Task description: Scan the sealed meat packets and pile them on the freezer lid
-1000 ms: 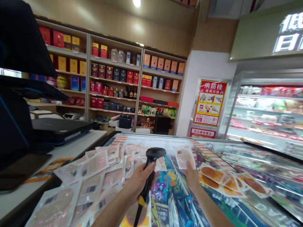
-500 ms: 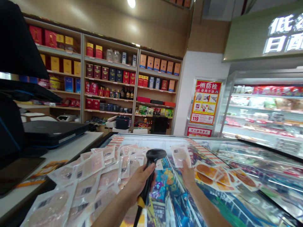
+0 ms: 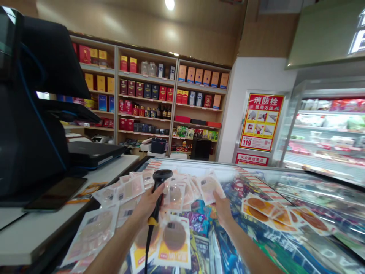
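My left hand (image 3: 147,204) grips a black handheld barcode scanner (image 3: 159,187) with a yellow band at its base; its cable hangs down. My right hand (image 3: 222,207) holds a clear vacuum pack of pale sliced meat (image 3: 210,188) by its lower edge, tilted up just right of the scanner head. Both hands hover over the glass lid of a chest freezer (image 3: 256,179). Several similar meat packs (image 3: 134,188) lie spread on the lid under and left of the scanner. A yellow-labelled pack (image 3: 173,243) lies below my left hand.
A white counter (image 3: 34,228) at left carries a black checkout terminal (image 3: 31,125), a dark phone (image 3: 55,194) and a closed laptop (image 3: 94,152). Orange-patterned packs (image 3: 273,213) lie on the lid at right. Stocked shelves (image 3: 148,99) and an open chiller (image 3: 327,133) stand behind.
The view has swung left and both hands have moved left over the pile of packs. The scanner and the held pack stay in my hands.
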Demonstrator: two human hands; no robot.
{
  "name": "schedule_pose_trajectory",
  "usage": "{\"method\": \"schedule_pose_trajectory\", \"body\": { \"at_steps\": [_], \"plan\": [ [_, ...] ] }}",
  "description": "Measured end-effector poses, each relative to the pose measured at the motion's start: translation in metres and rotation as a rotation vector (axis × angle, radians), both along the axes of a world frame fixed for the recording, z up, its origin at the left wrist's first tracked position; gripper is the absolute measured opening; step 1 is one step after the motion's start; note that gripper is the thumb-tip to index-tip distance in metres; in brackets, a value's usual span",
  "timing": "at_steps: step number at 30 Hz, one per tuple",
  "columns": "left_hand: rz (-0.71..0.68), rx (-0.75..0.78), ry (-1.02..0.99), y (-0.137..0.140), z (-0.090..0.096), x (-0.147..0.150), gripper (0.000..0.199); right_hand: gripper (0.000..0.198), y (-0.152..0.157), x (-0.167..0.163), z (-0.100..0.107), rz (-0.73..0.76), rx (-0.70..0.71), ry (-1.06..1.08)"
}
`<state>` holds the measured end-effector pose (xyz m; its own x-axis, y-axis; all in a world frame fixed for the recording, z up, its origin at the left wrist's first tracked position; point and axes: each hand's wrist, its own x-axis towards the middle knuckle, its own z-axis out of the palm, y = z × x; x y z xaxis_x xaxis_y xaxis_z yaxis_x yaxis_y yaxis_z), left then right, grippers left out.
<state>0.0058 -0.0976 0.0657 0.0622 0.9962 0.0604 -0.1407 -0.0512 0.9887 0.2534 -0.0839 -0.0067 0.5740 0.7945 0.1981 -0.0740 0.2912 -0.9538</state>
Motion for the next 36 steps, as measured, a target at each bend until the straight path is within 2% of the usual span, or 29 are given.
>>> {"method": "schedule_pose_trajectory", "body": {
  "at_steps": [5,9,11,16,21,26,30,33,36],
  "plan": [
    [0.059,0.002,0.019,0.004,-0.002,-0.025,0.038,0.034,-0.003,-0.032,-0.005,0.121,-0.097,-0.075],
    [0.095,-0.003,-0.029,0.006,-0.006,-0.037,0.036,0.033,-0.006,-0.044,-0.006,0.191,-0.154,-0.319],
    [0.102,-0.012,-0.041,0.005,-0.007,-0.038,0.036,0.034,-0.005,-0.043,-0.006,0.159,-0.141,-0.477],
    [0.09,-0.01,-0.008,0.003,-0.007,-0.03,0.037,0.038,0.003,-0.029,-0.014,-0.039,-0.117,-0.794],
    [0.0,-0.015,0.028,-0.002,-0.002,-0.01,0.037,0.042,-0.004,0.012,0.0,-0.169,-0.287,-1.103],
    [-0.086,-0.029,0.026,-0.007,0.005,0.018,0.035,0.047,-0.031,0.098,0.019,-0.368,-0.59,-1.341],
    [-0.135,-0.003,0.038,-0.012,0.008,0.042,0.034,0.046,-0.049,0.155,0.013,-0.447,-0.765,-1.418],
    [-0.181,0.008,0.042,-0.012,0.007,0.057,0.034,0.037,-0.055,0.168,0.005,-0.423,-0.794,-1.422],
    [-0.217,-0.026,0.052,-0.009,0.003,0.067,0.034,0.034,-0.057,0.167,0.003,-0.381,-0.691,-1.411]
  ]
}}
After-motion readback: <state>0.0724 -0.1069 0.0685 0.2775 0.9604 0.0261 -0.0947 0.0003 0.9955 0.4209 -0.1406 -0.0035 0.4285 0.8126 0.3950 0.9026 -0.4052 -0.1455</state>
